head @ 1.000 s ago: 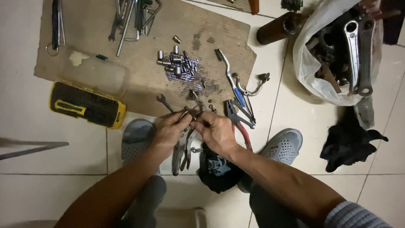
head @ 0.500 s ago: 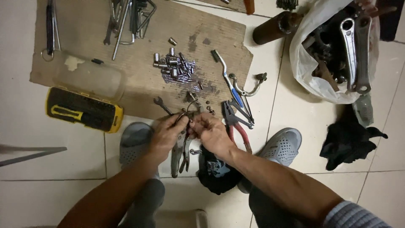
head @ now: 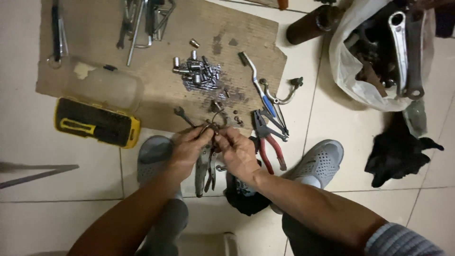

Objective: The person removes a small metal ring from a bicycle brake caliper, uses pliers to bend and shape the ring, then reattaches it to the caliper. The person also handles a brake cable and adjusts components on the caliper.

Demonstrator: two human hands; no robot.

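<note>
Locking pliers (head: 205, 167) hang between my hands, long axis running toward me, jaws up at the fingertips. Left hand (head: 188, 147) and right hand (head: 237, 150) both close on the head, equally near. Beyond, on cardboard (head: 156, 97): loose sockets (head: 196, 76). Far right, white bag (head: 346, 76) holds wrenches.

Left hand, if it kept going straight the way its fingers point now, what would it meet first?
The left hand points up and to the right, so it would probably first meet the small metal part pinched at its fingertips, then the right hand just across it. Depth is hard to judge from above.
</note>
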